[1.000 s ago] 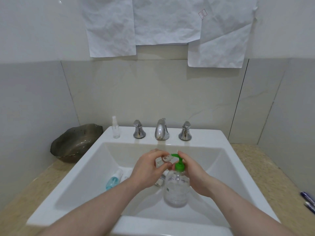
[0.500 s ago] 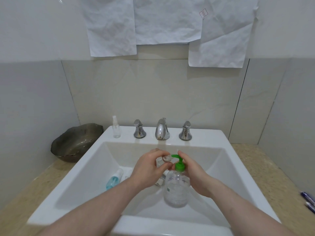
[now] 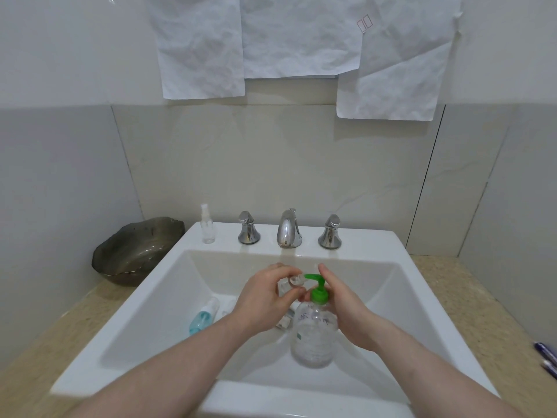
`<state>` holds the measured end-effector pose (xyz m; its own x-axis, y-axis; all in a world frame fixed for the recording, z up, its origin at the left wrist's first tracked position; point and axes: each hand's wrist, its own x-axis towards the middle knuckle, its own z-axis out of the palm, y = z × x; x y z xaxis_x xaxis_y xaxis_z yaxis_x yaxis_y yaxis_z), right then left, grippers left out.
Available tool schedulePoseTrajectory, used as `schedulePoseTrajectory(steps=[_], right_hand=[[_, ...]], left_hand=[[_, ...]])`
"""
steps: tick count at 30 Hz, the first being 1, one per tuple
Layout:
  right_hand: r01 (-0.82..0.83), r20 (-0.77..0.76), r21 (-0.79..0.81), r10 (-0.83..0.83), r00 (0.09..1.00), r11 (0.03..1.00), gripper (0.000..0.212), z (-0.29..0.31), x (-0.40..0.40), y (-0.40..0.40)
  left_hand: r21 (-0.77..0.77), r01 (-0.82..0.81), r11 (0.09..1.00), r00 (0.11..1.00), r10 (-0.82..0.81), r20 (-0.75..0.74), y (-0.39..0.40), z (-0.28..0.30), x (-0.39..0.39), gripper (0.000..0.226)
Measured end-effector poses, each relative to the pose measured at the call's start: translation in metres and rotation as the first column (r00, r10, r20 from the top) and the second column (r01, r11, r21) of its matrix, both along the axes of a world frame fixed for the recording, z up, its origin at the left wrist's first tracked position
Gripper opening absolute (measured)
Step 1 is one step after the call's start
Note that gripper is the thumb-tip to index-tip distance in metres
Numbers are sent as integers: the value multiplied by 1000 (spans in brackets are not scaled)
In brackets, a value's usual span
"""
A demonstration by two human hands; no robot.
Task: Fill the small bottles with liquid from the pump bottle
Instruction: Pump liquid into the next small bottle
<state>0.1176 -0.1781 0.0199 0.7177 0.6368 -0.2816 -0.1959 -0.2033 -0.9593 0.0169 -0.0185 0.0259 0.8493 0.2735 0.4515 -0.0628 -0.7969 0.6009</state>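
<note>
1. Green plastic is marking the pump head [image 3: 317,289] of the clear pump bottle [image 3: 313,333], which is standing in the white sink basin [image 3: 168,300], and its spout is pointing left into the mouth of a small clear bottle [image 3: 294,282].
2. Fingers of the left hand [image 3: 265,300] are curling round that small bottle and holding its opening right up against the spout tip.
3. The right hand [image 3: 343,306] is lying along the pump, fingers fairly straight over the top of the head; whether it is pressing down or just resting, I cannot tell.
4. To my eye the filling step is under way, and doing it well is a matter of keeping the little mouth squarely under the nozzle, pressing slowly and fully, and letting the head rise again before each stroke so nothing is squirting past the rim.
5. Steadying the pump bottle so it is not skidding on the wet basin floor is probably helping too.
6. A blue-tinted small bottle [image 3: 203,316] is lying on its side in the basin to the left, and a clear spray bottle [image 3: 207,224] is standing upright on the ledge left of the chrome taps [image 3: 288,229].
7. Faint print is showing on the pump bottle's label, too blurred to read; a small red mark on the wall paper [image 3: 364,24] is equally unreadable.
</note>
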Motion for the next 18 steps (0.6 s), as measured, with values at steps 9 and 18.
schedulePoseTrajectory(steps=[9,18], right_hand=[[-5,-27,13,6,1000,1000,56,-1,1,-1],[-16,-34,55,18,999,998,54,-3,5,0]], left_hand=[[-22,11,1000,1000,-11,9,-1,0,0,27],[-29,13,999,1000,-13,2,-1,0,0,25]])
